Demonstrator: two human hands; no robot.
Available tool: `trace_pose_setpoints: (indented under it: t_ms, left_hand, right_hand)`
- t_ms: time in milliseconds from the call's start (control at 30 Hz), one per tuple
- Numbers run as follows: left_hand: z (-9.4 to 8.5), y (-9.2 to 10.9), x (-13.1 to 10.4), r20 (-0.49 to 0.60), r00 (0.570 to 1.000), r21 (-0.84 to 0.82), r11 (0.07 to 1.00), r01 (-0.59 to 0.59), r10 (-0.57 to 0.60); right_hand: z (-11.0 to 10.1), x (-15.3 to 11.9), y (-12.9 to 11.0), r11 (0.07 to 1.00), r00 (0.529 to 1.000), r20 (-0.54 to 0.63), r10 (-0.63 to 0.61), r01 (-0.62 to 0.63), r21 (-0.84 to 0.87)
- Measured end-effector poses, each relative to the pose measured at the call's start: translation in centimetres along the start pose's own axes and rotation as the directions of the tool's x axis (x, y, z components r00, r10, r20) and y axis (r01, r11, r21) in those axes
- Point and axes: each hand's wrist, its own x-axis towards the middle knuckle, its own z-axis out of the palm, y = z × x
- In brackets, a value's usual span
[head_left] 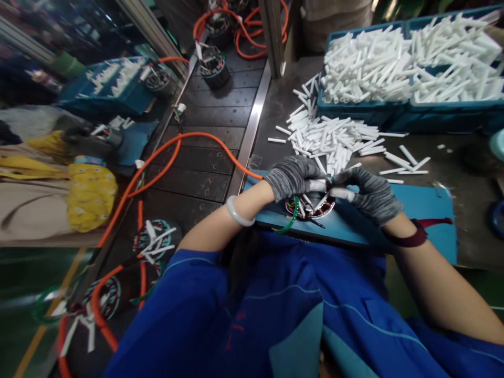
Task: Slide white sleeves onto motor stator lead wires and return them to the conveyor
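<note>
My left hand, in a grey glove with white fingertips, pinches at wires just above a motor stator. Facing it, my right hand in a matching glove also has its fingers closed, close to the left fingertips. What exactly each pinch holds is too small to tell. The stator shows copper windings, white sleeves and a green cord, and it rests on a blue mat. Behind the hands lies a loose pile of short white tubes.
Two blue bins heaped with white tubes stand at the back right. To the left runs a slatted conveyor with more stators and a thick orange cable. Across it, a co-worker's yellow sleeve reaches in.
</note>
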Motion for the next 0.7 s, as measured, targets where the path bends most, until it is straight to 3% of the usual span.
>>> trace_pose_setpoints:
  t_ms: [67,167,367,433,500,567,700]
  left_hand:
    - [0.2,-0.3,0.1,0.026,0.998,-0.062,0.997,-0.05,0.052]
    - [0.3,0.0,0.0,0.09,0.996,-0.111,0.994,-0.005,0.016]
    - [0.5,2.8,2.1,0.168,0.983,0.194,0.98,0.038,-0.071]
    - [0.2,2.8,2.0,0.135,0.988,0.233,0.972,0.04,-0.073]
    - [-0.5,1.7,0.8,0.08,0.997,0.158,0.988,0.005,-0.018]
    - [-1.4,-0.4,-1.3,0.062,0.995,-0.02,0.997,-0.081,0.082]
    - [-1.7,-5.1,-4.9,0.144,0.963,-0.318,0.932,-0.172,0.227]
  right_hand:
    - [0.1,-0.2,-0.3,0.999,0.999,-0.021,0.049,-0.049,0.002]
    - [0.1,-0.2,-0.9,0.997,0.997,0.009,0.079,-0.079,0.007]
    - [-0.3,0.2,-0.4,0.989,0.99,-0.007,0.143,-0.142,0.05]
    - [-0.3,-0.5,-0.2,0.985,0.985,-0.031,0.168,-0.166,0.049]
    - [-0.1,-1.9,-0.2,0.984,0.98,-0.086,0.18,-0.18,0.014]
    - [0.5,-3.8,-0.6,0.986,0.982,-0.112,0.153,-0.158,-0.042]
    - [2.5,-6.2,-1.1,0.999,0.998,0.063,-0.001,0.003,-0.044]
